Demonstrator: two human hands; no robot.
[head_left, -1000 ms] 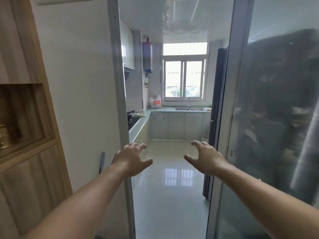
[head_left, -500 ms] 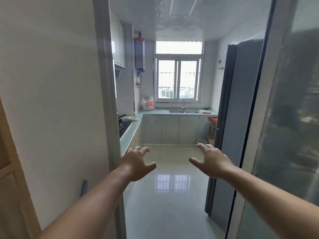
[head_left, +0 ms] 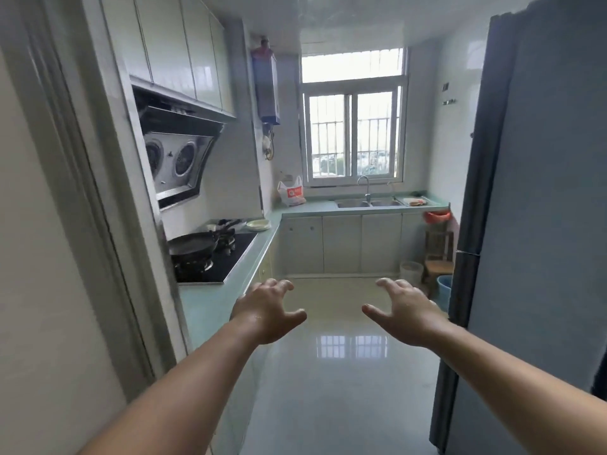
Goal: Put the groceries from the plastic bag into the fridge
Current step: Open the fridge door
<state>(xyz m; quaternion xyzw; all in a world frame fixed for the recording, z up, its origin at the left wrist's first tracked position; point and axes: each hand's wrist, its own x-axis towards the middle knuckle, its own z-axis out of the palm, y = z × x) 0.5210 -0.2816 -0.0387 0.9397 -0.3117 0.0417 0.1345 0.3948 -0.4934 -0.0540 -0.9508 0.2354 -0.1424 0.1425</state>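
Observation:
A white plastic bag point(head_left: 291, 192) with a red-orange logo stands on the far corner of the pale green counter point(head_left: 305, 206), left of the sink and under the window. The tall grey fridge point(head_left: 538, 224) fills the right side, its doors closed. My left hand point(head_left: 267, 308) and my right hand point(head_left: 405, 311) are stretched out in front of me over the floor, fingers spread and curled, holding nothing. Both hands are far from the bag. What the bag holds is hidden.
A door frame point(head_left: 108, 224) stands close on my left. Beyond it a black stove point(head_left: 213, 257) carries a dark pan point(head_left: 192, 244) under a range hood. A double sink point(head_left: 368, 203) sits below the window. A stool, a white bin point(head_left: 411, 270) and a blue bucket point(head_left: 444, 287) crowd the far right corner.
I have moved forward through the doorway into the kitchen. The stove, hood and counter have come into view on the left and the fridge looms closer. Both hands stay spread and empty.

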